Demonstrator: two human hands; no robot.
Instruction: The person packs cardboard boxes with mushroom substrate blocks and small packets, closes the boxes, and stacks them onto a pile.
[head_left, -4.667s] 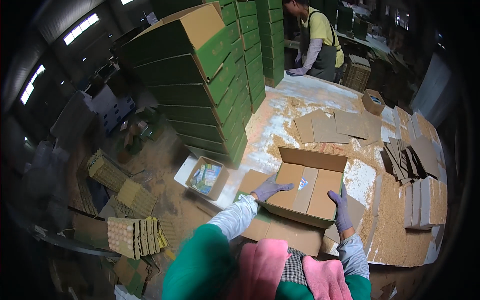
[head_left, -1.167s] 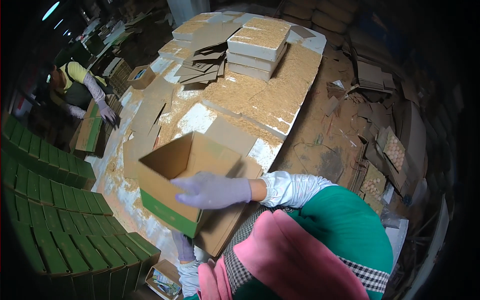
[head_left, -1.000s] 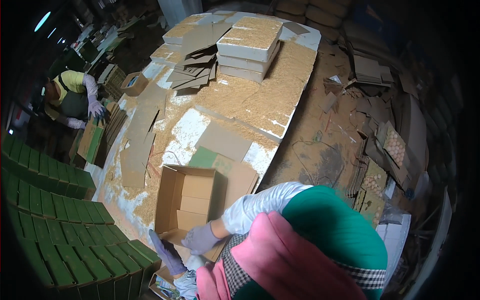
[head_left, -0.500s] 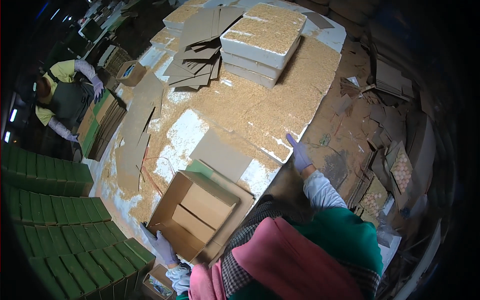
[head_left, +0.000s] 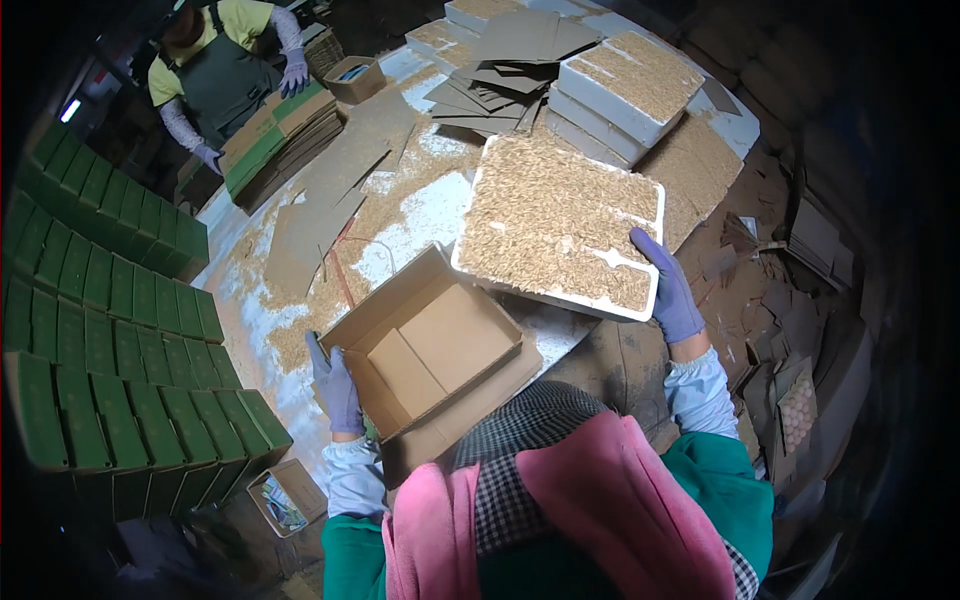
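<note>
Your right hand (head_left: 677, 297) pinches the husk-covered tray (head_left: 560, 215), right of the carton (head_left: 410, 360); your left hand (head_left: 340, 395) grips the carton's wall. The tray looks light, brittle: support opposite rims.

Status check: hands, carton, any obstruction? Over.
Left hand at left side of open carton. Right hand grips white tray by right edge, husks on top. Tray's left corner near carton's rim; contact unclear.

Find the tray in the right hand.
In the head view, the tray is right of centre, between the right hand and the open box by the left hand.
</note>
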